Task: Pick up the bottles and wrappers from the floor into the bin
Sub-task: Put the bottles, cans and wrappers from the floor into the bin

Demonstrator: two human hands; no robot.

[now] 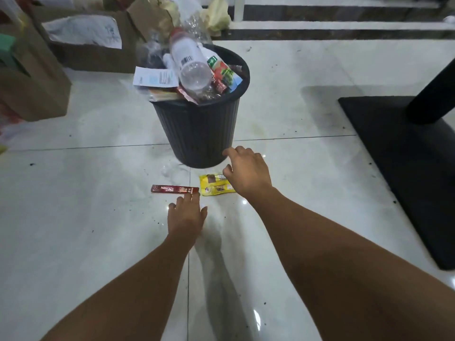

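A black ribbed bin [197, 129] stands on the white tiled floor, heaped with a clear plastic bottle [189, 62], cartons and wrappers. In front of it lie a thin red sachet [172, 189] and a yellow wrapper [214, 185]. My left hand [187, 217] hovers just below the red sachet's right end, fingers spread and empty. My right hand [246, 171] hangs over the yellow wrapper's right part, fingers curled and apart, holding nothing.
Brown cardboard boxes and paper bags [32, 77] crowd the far left. A black table base and post [406, 156] occupy the right. A clear scrap of plastic [172, 168] lies by the bin's foot. White step edges [344, 25] run along the back.
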